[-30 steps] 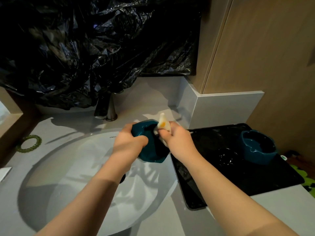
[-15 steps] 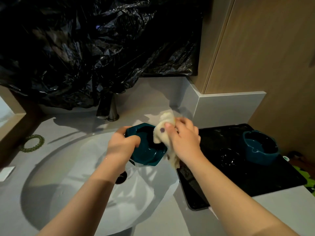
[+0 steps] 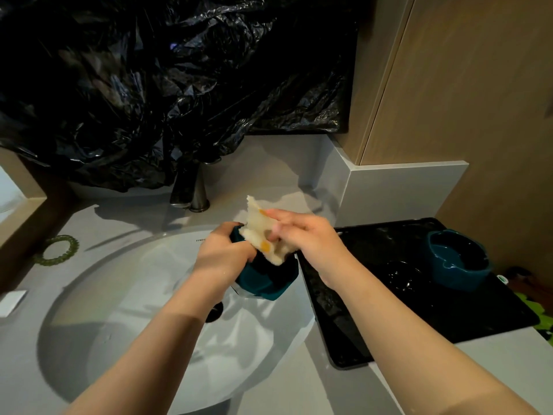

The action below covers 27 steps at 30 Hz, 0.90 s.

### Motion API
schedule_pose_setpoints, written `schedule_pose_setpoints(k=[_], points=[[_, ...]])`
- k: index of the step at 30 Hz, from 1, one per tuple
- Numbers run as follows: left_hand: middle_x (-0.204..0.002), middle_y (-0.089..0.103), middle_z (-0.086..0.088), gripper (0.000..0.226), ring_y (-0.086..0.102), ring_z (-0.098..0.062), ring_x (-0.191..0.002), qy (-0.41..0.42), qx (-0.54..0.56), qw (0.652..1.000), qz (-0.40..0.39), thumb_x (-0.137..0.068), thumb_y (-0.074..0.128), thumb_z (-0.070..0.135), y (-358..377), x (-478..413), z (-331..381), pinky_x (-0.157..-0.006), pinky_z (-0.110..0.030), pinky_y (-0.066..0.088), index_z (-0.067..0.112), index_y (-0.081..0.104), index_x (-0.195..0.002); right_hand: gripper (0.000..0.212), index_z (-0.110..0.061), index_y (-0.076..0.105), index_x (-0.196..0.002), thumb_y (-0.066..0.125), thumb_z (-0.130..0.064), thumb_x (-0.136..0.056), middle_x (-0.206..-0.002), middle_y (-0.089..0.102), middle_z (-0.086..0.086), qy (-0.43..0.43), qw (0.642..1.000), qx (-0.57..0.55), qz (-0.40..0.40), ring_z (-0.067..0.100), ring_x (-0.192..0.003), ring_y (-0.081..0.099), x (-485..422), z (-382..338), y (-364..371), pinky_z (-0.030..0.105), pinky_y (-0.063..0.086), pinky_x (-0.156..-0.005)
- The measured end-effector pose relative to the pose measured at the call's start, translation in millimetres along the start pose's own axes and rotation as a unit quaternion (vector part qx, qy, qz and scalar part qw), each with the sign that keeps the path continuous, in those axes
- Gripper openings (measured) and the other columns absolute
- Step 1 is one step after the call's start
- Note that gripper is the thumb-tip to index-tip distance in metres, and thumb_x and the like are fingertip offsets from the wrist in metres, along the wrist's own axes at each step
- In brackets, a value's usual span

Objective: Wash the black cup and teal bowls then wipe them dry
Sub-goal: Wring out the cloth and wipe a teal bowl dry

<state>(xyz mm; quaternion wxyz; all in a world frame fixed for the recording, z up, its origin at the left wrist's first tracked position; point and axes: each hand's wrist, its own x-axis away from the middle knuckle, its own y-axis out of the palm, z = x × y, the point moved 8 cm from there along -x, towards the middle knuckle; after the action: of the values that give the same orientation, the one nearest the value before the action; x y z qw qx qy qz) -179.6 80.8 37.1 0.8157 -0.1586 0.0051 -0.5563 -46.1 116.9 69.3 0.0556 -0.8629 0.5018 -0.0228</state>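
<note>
Two hands work over the white sink basin [image 3: 125,295]: the right hand [image 3: 302,235] has its fingers [image 3: 281,215] pressed together on a cream cloth with orange spots [image 3: 264,232], pushing it into the tilted teal bowl [image 3: 263,281], while the left hand [image 3: 223,254] curls tightly around that bowl's near-left rim. Just right of the basin lies a black tray [image 3: 449,319] carrying a second teal bowl [image 3: 457,260] upright, with a dark, glossy cup [image 3: 402,274] beside it. Behind stand a metal faucet [image 3: 191,190] and crumpled black plastic sheeting [image 3: 167,82], and a green beaded ring [image 3: 57,250] rests on the counter left of the basin.
</note>
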Motion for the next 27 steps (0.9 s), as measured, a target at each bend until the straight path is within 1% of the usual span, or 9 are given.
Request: schedule_pose_setpoints(k=[2,5,7,11,14,16,19,23,27], points=[[-0.077,0.059,-0.007,0.048,0.054,-0.023,-0.070,-0.004,0.008,1.000,0.001,-0.044,0.049,0.014,1,-1,-2,-0.060,-0.029,0.043,0.020,0.058,-0.090,0.016,-0.031,0.058,-0.067,0.070,-0.030,-0.078,-0.104,0.056,-0.027,-0.022,0.976,0.218,0.015,0.006,-0.111,0.053,-1,-6,-3,0.036,0.035,-0.104],[-0.079,0.060,-0.009,0.047,0.055,-0.027,-0.075,-0.013,0.016,1.000,0.021,-0.044,0.049,0.015,-4,-3,-6,-0.061,-0.030,0.044,0.017,0.057,-0.090,0.045,-0.029,0.042,-0.087,0.072,-0.057,-0.066,-0.091,0.049,-0.016,0.003,0.883,0.469,0.009,0.013,-0.098,0.046,1,-8,-6,0.035,0.030,-0.092],[-0.082,0.061,-0.011,0.046,0.057,-0.029,-0.078,-0.012,0.006,1.000,0.018,-0.045,0.050,0.016,-5,-4,-5,-0.065,-0.033,0.047,0.017,0.057,-0.091,0.048,-0.023,0.039,-0.093,0.071,-0.050,-0.071,-0.082,0.049,-0.011,0.020,0.902,0.430,0.018,0.017,-0.087,0.050,4,-6,-3,0.035,0.038,-0.084],[-0.089,0.062,-0.013,0.035,0.057,-0.029,-0.083,-0.018,-0.002,1.000,-0.001,-0.058,0.057,0.011,-2,-1,-4,-0.069,-0.037,0.049,0.017,0.058,-0.092,0.006,-0.015,0.051,-0.085,0.056,-0.017,-0.085,-0.080,0.057,0.005,0.080,0.966,0.208,0.132,0.025,-0.075,0.057,-1,6,-25,0.030,0.044,-0.055],[-0.091,0.064,-0.015,0.041,0.059,-0.033,-0.086,-0.030,0.006,1.000,0.006,-0.046,0.051,0.016,-5,-2,-8,-0.071,-0.041,0.051,0.020,0.058,-0.086,0.024,-0.016,0.057,-0.071,0.042,-0.006,-0.087,-0.078,0.057,0.006,0.115,0.959,-0.009,0.260,0.022,-0.070,0.052,2,10,-54,0.029,0.041,-0.058],[-0.091,0.064,-0.014,0.043,0.060,-0.034,-0.088,-0.035,0.005,0.999,0.012,-0.044,0.050,0.016,-6,-3,-11,-0.072,-0.041,0.051,0.021,0.059,-0.086,0.027,-0.021,0.062,-0.080,0.039,-0.009,-0.088,-0.084,0.060,0.001,0.064,0.946,-0.006,0.319,0.017,-0.077,0.053,5,-1,-70,0.031,0.045,-0.066],[-0.088,0.063,-0.013,0.042,0.059,-0.032,-0.085,-0.034,0.002,0.999,0.011,-0.044,0.050,0.017,-3,-2,-10,-0.072,-0.040,0.051,0.020,0.059,-0.085,0.027,-0.032,0.063,-0.093,0.040,-0.017,-0.092,-0.100,0.060,0.004,-0.005,0.959,0.106,0.264,0.016,-0.086,0.058,2,-13,-58,0.037,0.051,-0.079],[-0.086,0.061,-0.010,0.044,0.056,-0.029,-0.082,-0.038,0.007,0.999,0.016,-0.043,0.050,0.016,-1,0,-6,-0.072,-0.039,0.050,0.021,0.058,-0.086,0.020,-0.036,0.068,-0.087,0.052,-0.026,-0.093,-0.061,0.060,-0.013,0.045,0.989,0.119,0.073,-0.002,-0.053,0.053,4,-2,-16,0.023,0.044,-0.060],[-0.084,0.059,-0.009,0.049,0.055,-0.030,-0.083,-0.045,0.012,0.998,0.032,-0.043,0.049,0.018,-7,1,-11,-0.065,-0.034,0.045,0.017,0.058,-0.092,0.014,-0.024,0.069,-0.086,0.056,-0.021,-0.091,-0.077,0.066,-0.003,0.061,0.994,0.018,0.091,0.007,-0.063,0.055,6,-4,-23,0.021,0.044,-0.066]])
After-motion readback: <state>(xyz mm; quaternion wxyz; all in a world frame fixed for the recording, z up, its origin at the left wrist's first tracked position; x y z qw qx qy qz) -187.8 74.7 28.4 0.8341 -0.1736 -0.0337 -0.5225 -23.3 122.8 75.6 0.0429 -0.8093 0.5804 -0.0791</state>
